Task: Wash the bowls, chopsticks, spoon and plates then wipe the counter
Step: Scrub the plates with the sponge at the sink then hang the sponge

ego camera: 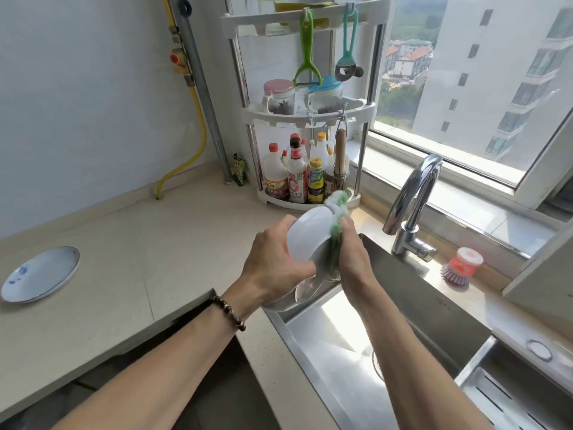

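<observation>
Left hand (273,262) grips the white bowl (307,237) tilted over the sink (434,305) by the desk edge, right hand (350,259) clutching the green scrubber (335,246), so I'd keep turning the bowl to reach the whole rim.

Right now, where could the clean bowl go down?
Bare counter lies between the plate and the sink, in front of the rack. It is crowded at the rack's bottles and by the brush behind the tap.

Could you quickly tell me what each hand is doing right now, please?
Left hand: grips the white bowl.
Right hand: holds the green scrubbing cloth against it.
</observation>
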A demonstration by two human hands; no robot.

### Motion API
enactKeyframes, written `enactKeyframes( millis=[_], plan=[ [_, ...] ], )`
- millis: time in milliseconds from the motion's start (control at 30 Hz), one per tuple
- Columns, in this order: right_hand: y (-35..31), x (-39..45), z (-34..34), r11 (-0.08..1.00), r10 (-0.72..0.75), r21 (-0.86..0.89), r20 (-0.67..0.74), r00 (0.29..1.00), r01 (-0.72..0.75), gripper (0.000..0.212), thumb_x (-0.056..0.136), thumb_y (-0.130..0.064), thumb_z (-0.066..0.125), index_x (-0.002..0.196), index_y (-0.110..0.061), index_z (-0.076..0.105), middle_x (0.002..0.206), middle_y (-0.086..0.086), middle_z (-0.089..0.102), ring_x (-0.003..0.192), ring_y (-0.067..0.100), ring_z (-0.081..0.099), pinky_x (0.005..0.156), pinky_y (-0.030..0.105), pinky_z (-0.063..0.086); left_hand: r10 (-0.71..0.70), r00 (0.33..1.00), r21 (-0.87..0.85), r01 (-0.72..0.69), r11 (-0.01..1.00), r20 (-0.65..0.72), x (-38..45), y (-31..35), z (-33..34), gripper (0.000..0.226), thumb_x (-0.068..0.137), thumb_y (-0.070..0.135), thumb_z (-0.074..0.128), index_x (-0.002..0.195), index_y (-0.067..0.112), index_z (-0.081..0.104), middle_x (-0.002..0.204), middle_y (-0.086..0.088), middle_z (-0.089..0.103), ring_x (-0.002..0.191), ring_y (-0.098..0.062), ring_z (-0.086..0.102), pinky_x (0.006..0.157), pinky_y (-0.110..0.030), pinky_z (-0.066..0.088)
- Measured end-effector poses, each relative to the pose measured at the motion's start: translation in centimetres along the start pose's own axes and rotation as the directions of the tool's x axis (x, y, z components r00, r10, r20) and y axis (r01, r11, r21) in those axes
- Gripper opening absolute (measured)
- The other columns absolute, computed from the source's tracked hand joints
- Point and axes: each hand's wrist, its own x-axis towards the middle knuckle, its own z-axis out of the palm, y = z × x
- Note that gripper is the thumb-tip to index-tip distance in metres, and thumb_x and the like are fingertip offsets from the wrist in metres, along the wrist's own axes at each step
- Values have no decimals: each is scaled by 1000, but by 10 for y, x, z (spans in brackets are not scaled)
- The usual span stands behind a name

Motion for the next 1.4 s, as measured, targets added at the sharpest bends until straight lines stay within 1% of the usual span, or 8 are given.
enactKeyframes(
  millis=[233,400,633,833,933,1033,1267,1400],
  plan=[
    [7,-3,12,988,-86,-123,75,993,95,34,95,-66,31,127,-75,39,157,-4,37,143,18,38,118,53,33,-51,997,-33,49,998,-54,2,-3,-2,45,66,18,88,101,17,60,94,1,66,81,-17,64,55,-10,46],
    [11,3,-11,920,351,225,-102,931,-322,47,96,-54,39,98,-13,62,101,13,72,93,28,68,92,50,54,22,999,-218,-31,975,-43,-12,6,-13,49,71,13,88,106,23,56,101,12,62,92,-11,65,66,-14,56],
    [7,5,-21,953,278,205,-288,917,-224,34,87,-46,48,63,-22,48,67,10,54,68,28,53,62,39,44,-58,960,-403,170,899,275,-6,0,-35,72,50,43,89,114,24,61,108,-1,71,99,-20,71,78,-33,60],
    [-15,12,-19,969,-68,-244,-91,994,44,66,73,-56,46,78,9,56,71,15,56,69,23,50,64,35,39,-101,887,-121,173,977,450,21,18,-29,46,69,1,85,109,16,67,99,-5,74,91,-20,72,83,-38,61],
    [-8,-2,-12,939,-211,-273,26,977,210,50,89,-54,46,114,-18,71,105,4,63,95,9,60,87,30,45,-130,944,-160,185,970,304,19,11,-18,44,61,4,84,100,18,69,90,-1,72,82,-20,70,75,-37,60],
    [6,-19,-2,936,-195,-252,205,959,244,47,97,-52,41,144,-51,45,135,-9,46,127,-8,42,109,22,34,-152,976,-128,173,977,159,18,3,-10,42,56,15,82,94,23,65,89,2,71,83,-19,68,73,-36,60],
    [15,-17,13,979,-96,-173,84,992,109,39,88,-71,34,126,-79,36,154,-9,39,140,15,41,117,47,34,-144,990,-67,144,987,-5,6,-1,2,46,69,16,86,109,15,64,98,-1,68,87,-18,64,56,-13,47],
    [17,-9,13,994,66,86,26,998,-68,42,101,-59,32,130,-44,59,125,7,68,107,14,67,90,36,51,-74,997,17,74,997,9,-4,4,5,42,71,14,83,105,18,59,93,4,63,79,-13,61,52,-10,46]
  ],
)
